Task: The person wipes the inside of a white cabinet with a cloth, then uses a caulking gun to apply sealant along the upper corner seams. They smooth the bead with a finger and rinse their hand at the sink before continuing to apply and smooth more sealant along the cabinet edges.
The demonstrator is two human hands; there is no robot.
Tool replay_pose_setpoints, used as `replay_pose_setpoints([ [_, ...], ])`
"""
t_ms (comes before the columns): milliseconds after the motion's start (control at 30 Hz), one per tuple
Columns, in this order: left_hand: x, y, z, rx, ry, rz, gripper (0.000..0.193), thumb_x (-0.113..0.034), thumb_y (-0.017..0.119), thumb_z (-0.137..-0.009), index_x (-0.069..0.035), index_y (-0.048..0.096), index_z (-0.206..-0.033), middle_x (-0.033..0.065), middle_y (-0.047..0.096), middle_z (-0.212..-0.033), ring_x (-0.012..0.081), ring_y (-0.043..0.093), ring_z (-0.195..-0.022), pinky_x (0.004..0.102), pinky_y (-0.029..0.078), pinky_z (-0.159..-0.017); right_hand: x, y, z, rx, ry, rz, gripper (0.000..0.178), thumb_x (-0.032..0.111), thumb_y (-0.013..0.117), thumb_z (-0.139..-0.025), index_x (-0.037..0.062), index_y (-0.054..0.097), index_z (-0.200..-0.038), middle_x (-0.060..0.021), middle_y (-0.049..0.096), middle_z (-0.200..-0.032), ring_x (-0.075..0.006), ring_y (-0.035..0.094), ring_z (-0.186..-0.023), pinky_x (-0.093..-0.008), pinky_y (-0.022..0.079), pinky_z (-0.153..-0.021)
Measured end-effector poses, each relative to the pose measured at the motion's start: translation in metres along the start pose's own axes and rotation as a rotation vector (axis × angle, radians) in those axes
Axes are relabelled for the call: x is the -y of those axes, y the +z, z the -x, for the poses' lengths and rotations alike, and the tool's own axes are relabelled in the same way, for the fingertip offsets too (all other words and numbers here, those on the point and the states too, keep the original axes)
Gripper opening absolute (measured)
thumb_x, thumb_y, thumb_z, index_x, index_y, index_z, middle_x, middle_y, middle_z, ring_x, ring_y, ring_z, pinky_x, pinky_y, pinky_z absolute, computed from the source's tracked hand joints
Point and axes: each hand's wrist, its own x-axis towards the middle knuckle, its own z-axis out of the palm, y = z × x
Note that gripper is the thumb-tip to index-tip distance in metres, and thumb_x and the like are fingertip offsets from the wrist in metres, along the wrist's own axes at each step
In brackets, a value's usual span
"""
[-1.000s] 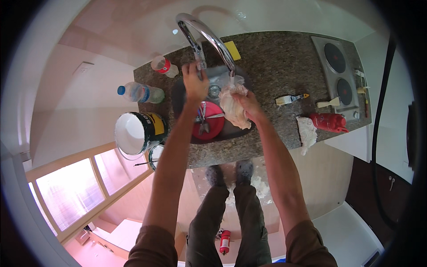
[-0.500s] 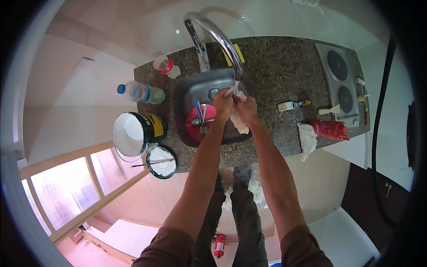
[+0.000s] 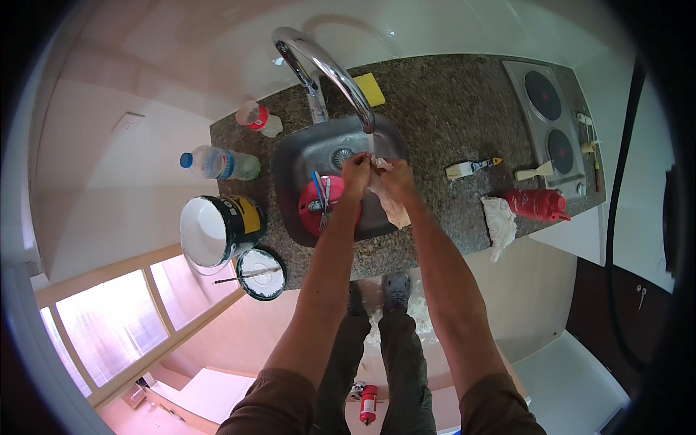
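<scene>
Both my hands grip a wet, pale cloth (image 3: 392, 206) over the sink (image 3: 281, 181). My left hand (image 3: 356, 174) is closed on its upper end, and my right hand (image 3: 398, 180) is closed on it just to the right. The rest of the cloth hangs down below my right hand. Right above them is the spout of the chrome tap (image 3: 348, 83), with water running onto the cloth. A red plate (image 3: 308, 197) lies in the sink left of my hands, with a blue-handled tool (image 3: 317, 183) and some cutlery on it.
Left on the granite counter (image 3: 435, 94) stand a cut bottle (image 3: 270, 123), a water bottle (image 3: 221, 163), a paint bucket (image 3: 243, 220) and its lid (image 3: 262, 274). At right are a paintbrush (image 3: 471, 168), scraper (image 3: 534, 171), white rag (image 3: 500, 221), red bottle (image 3: 536, 205) and hob (image 3: 538, 116). A yellow sponge cloth (image 3: 370, 89) lies behind.
My view has shifted slightly, moving the sink and tap left in the picture. My hands have shifted a little on the cloth, which stays in their grip under the tap.
</scene>
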Motion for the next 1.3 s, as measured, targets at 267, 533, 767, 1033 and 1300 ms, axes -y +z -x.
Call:
replay_pose_setpoints([
  [267,-0.014,0.010,0.000,-0.094,-0.059,-0.010,0.021,-0.018,0.073,-0.088,-0.002,0.078,-0.099,0.0094,0.076,-0.088,0.0158,0.069,-0.079,0.0329,0.053,-0.073,0.003,0.003,-0.004,-0.046,0.097,0.051,0.029,0.021,0.066,-0.087,0.0061,0.074,-0.110,-0.0249,0.072,-0.097,-0.0388,0.071,-0.097,-0.0453,0.054,-0.081],
  [533,-0.010,0.006,-0.007,-0.143,-0.132,-0.108,0.030,-0.028,0.075,-0.091,0.000,0.077,-0.100,0.0101,0.075,-0.085,0.0150,0.067,-0.078,0.0335,0.053,-0.074,-0.004,0.010,-0.003,-0.047,0.132,-0.046,0.035,0.029,0.075,-0.087,0.0051,0.074,-0.113,-0.0195,0.075,-0.099,-0.0296,0.074,-0.094,-0.0401,0.055,-0.080],
  [767,-0.004,0.000,-0.002,0.313,-0.155,0.387,0.030,-0.021,0.074,-0.093,0.008,0.072,-0.101,0.0084,0.072,-0.089,0.0179,0.066,-0.073,0.0317,0.053,-0.066,-0.041,0.005,-0.020,-0.064,0.108,-0.132,0.030,0.026,0.074,-0.088,0.0054,0.075,-0.110,-0.0169,0.076,-0.095,-0.0259,0.074,-0.089,-0.0387,0.055,-0.078],
  [1033,-0.013,0.005,-0.010,-0.043,0.011,-0.395,0.022,-0.021,0.075,-0.088,0.001,0.078,-0.093,0.0038,0.072,-0.075,0.0136,0.067,-0.071,0.0328,0.052,-0.067,-0.023,0.018,-0.019,-0.129,0.161,0.027,0.031,0.029,0.076,-0.087,0.0069,0.076,-0.109,-0.0175,0.076,-0.096,-0.0266,0.075,-0.089,-0.0398,0.055,-0.079],
  [1300,0.017,-0.010,-0.028,0.316,-0.078,0.360,0.027,-0.016,0.070,-0.092,0.008,0.072,-0.104,0.0079,0.073,-0.091,0.0153,0.066,-0.076,0.0307,0.051,-0.065,-0.025,0.021,-0.027,-0.172,0.152,-0.098,0.038,0.032,0.079,-0.085,0.0062,0.075,-0.113,-0.0186,0.076,-0.098,-0.0260,0.075,-0.094,-0.0390,0.056,-0.079],
])
